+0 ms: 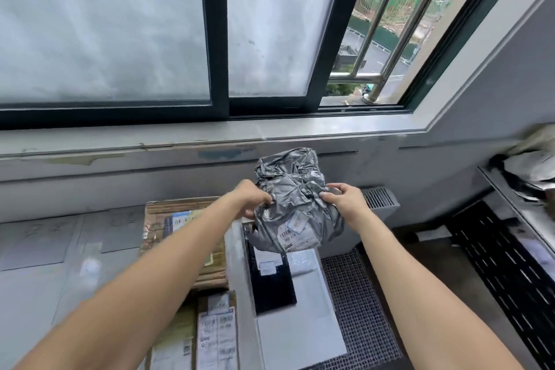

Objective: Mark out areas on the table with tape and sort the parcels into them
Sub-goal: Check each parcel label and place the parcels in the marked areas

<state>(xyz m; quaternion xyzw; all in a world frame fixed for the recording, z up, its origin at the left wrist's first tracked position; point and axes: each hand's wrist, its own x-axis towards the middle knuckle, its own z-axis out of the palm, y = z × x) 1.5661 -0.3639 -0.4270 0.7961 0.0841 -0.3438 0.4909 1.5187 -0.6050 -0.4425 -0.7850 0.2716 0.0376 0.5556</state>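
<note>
We hold the grey parcel [295,204] aloft, left hand [255,200] and right hand [345,198] pinching its crumpled sides. It looks soft, light and slippery; gripping bunched folds seems safest.

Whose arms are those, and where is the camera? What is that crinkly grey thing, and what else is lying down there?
There is no robot here. Those are a person's two arms. The camera sits on their head and looks forward and down, so you see what they see. The left hand and the right hand both grip a crumpled grey plastic parcel with a white label, held up in the air in front of a window. On the grey table at the left lies a brown cardboard parcel. Under the held parcel lie a black parcel and a white parcel.
</note>
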